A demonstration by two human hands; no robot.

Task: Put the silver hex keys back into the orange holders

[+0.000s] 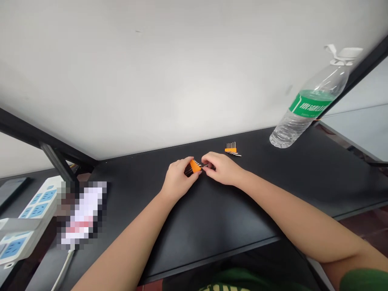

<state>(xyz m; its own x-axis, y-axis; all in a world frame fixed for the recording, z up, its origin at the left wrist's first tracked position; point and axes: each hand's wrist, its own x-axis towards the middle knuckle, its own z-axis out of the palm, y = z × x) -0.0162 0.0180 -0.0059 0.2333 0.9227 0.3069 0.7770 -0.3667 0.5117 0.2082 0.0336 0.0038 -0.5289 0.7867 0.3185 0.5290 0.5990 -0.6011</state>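
White power strip (pixel 39 210): furthest left of the grip and well apart from it, with blue socket panels facing up; a pale grey band crosses its lower part.
Blurred flat item (pixel 83 214): pixelated, so I cannot tell what it is; it lies on the black desk (pixel 218 218), left of the grip and nearer the wearer.
White cable (pixel 62 268): runs from the near end of that item down toward the lower edge of the view.
Left hand (pixel 178 176): thumb and fingers clamped around the holder from its left side, the thumb on the near edge, the fingers on the far one.
Orange hex-key holder (pixel 195 166): in the left hand's grip, above the desk surface, tilted, with a row of metal keys through it; I cannot tell whether it touches the desk.
Slim metal key (pixel 205 165): between the two hands, at the holder's right end; whether it is seated in a slot is too small to tell.
Right hand (pixel 222 169): thumb and forefinger pinched together on that key, just beside the holder.
Second hex-key set (pixel 230 150): beyond the right hand, near it, on the desk, also with an orange holder.
Clear plastic bottle (pixel 306 105): well right of the grip and farther back, green label, white carry handle at the cap.
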